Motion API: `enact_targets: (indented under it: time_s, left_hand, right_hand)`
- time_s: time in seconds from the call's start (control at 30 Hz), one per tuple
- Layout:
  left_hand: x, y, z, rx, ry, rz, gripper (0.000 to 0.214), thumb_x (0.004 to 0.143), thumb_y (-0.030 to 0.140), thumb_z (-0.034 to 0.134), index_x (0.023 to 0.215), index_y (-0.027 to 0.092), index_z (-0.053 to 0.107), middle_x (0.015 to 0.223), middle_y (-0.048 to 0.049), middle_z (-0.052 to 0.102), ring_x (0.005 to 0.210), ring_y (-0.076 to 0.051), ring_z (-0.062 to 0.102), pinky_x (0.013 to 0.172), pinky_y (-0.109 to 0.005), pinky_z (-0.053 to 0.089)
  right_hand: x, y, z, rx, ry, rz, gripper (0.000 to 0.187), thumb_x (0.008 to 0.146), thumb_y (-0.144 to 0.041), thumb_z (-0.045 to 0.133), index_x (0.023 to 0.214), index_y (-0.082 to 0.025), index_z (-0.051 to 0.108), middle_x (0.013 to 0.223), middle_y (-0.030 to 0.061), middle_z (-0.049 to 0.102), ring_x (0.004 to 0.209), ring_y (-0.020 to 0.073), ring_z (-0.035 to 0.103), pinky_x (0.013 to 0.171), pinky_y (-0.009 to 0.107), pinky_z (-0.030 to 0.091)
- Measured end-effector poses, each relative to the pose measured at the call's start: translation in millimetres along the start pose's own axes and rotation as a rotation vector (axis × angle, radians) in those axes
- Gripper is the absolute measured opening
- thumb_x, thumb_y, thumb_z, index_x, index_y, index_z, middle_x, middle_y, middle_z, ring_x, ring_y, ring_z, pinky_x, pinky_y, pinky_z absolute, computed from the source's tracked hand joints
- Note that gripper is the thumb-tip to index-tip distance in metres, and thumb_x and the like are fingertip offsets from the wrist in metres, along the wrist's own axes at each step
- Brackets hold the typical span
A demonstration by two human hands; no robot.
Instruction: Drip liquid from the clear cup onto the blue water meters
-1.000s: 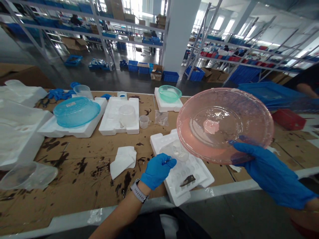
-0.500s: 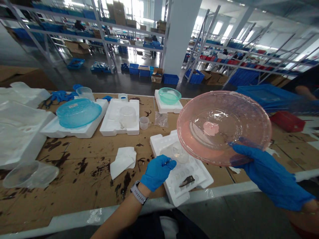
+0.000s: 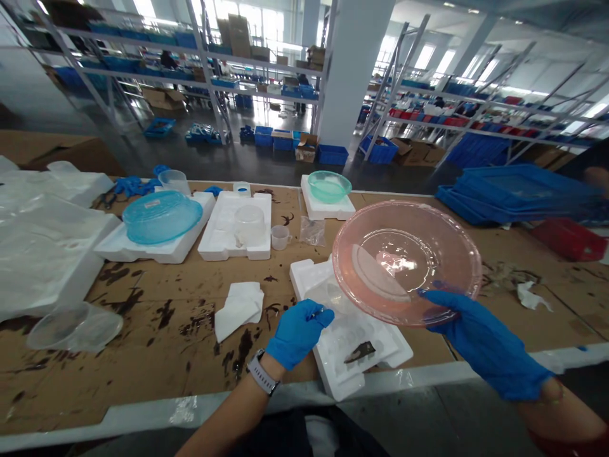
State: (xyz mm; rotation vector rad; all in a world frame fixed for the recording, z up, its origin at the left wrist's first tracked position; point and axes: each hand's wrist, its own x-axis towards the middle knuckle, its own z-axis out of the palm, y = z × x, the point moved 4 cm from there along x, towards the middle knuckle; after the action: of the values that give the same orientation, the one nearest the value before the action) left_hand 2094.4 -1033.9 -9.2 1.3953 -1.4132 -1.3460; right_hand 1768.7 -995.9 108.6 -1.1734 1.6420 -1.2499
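Note:
My right hand, in a blue glove, grips the near rim of a clear pink plastic bowl and holds it tilted above the table. Under the bowl lies a white foam tray with round hollows and a dark scrap in it. My left hand, also gloved, rests on the tray's left edge with thumb and fingers pinched together on something small I cannot make out. A watch sits on my left wrist.
On the stained cardboard table top lie a folded white cloth, a blue bowl on a foam tray, a foam tray with a clear cup, a green bowl, a small clear cup and clear lids. Blue crates stand at the right.
My right hand has lowered the pink bowl and brought it closer to the foam tray. My left hand has stayed at the tray's edge. The view has shifted slightly.

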Motion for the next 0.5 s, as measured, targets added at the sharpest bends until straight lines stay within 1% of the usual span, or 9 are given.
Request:
enact_targets:
  time_s: [0.07,0.13,0.2,0.3,0.4,0.5]
  left_hand:
    - [-1.4,-1.0,-2.7,-0.013,-0.001,-0.004,0.032,0.08,0.042,0.069,0.059,0.022,0.057,0.062,0.0017,0.061,0.065,-0.015,0.052,0.068,-0.031,0.043]
    - [-3.2,-1.7,-5.5,-0.022,0.001,-0.008,0.031,0.08,0.043,0.068,0.06,0.022,0.057,0.062,0.0014,0.061,0.065,-0.016,0.051,0.067,-0.032,0.043]
    - [-5.2,-2.6,-8.2,-0.029,0.008,-0.009,0.031,0.079,0.045,0.067,0.061,0.022,0.057,0.063,0.001,0.06,0.066,-0.016,0.051,0.068,-0.032,0.043]
    - [-7.9,-4.3,-12.1,-0.033,0.028,-0.009,0.032,0.079,0.047,0.066,0.061,0.022,0.056,0.064,0.0007,0.06,0.067,-0.016,0.051,0.069,-0.033,0.043]
    - [-10.2,-6.5,-16.3,-0.022,0.054,-0.017,0.033,0.078,0.047,0.066,0.059,0.022,0.054,0.062,0.0016,0.058,0.066,-0.016,0.049,0.069,-0.032,0.043]
    - [-12.2,-7.7,-20.0,-0.017,0.062,-0.04,0.035,0.077,0.049,0.065,0.058,0.023,0.052,0.06,0.0028,0.055,0.063,-0.015,0.047,0.066,-0.031,0.042]
  right_hand:
    - [3.0,17.9,1.0,0.098,0.018,0.077,0.043,0.058,-0.045,0.087,0.095,-0.025,0.079,0.125,0.0099,0.071,0.101,0.0244,0.07,0.077,0.032,0.063]
    - [5.5,34.1,2.8,0.189,0.024,0.156,0.044,0.055,-0.041,0.089,0.094,-0.023,0.078,0.123,0.0107,0.072,0.099,0.0253,0.07,0.076,0.034,0.064]
    - [7.8,45.1,4.3,0.234,0.031,0.195,0.043,0.052,-0.032,0.09,0.092,-0.022,0.077,0.116,0.0106,0.074,0.096,0.0252,0.069,0.075,0.036,0.064]
    - [10.5,53.2,7.6,0.261,0.036,0.234,0.042,0.05,-0.019,0.089,0.09,-0.021,0.077,0.108,0.0094,0.075,0.093,0.0242,0.069,0.076,0.036,0.064]
    - [12.6,58.7,12.5,0.302,0.043,0.31,0.04,0.048,-0.007,0.085,0.085,-0.018,0.077,0.105,0.0095,0.075,0.09,0.0226,0.069,0.074,0.032,0.064]
    - [14.6,67.3,19.6,0.386,0.019,0.378,0.033,0.053,-0.003,0.081,0.082,-0.017,0.075,0.099,0.0099,0.075,0.088,0.0211,0.07,0.074,0.031,0.064]
